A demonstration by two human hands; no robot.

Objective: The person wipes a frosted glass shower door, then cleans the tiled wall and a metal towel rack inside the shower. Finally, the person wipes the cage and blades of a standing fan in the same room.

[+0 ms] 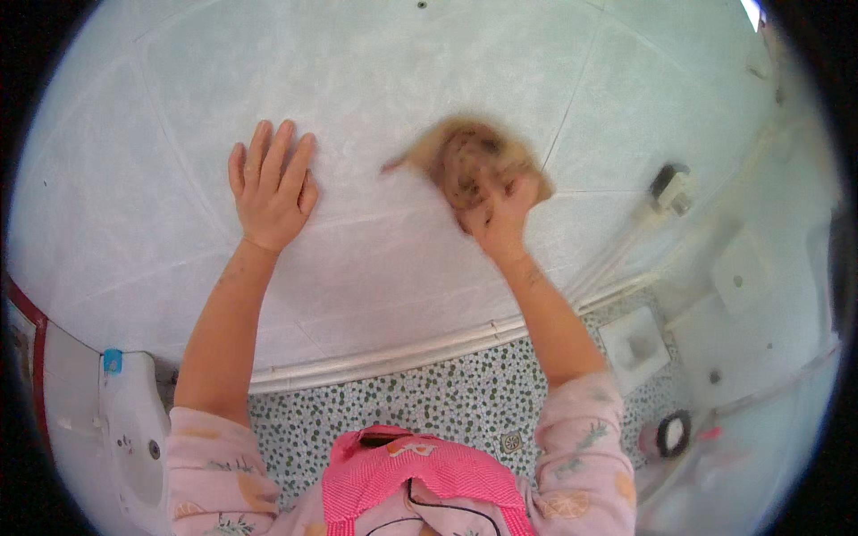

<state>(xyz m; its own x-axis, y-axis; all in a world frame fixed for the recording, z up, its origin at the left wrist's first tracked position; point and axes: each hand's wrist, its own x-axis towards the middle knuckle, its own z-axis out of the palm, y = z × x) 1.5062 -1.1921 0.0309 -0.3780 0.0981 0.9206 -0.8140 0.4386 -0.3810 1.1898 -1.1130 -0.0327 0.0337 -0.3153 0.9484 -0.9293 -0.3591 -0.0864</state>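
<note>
Spread flat on a pale tiled wall (362,87), my left hand (271,201) holds nothing, its fingers apart. To the right, my right hand (503,211) presses a crumpled tan cloth (462,161) with dark patches against the same wall. Both the cloth and the right hand are blurred. The fingers of that hand partly sink into the cloth's folds, and a reddish corner of it sticks out to the left.
A white pipe (402,358) runs along the wall's foot above the pebble-patterned floor (402,402), where a round drain (511,441) sits. A white washbasin (137,429) stands at lower left. At right are a squat toilet (635,345) and a wall-mounted fitting (672,191).
</note>
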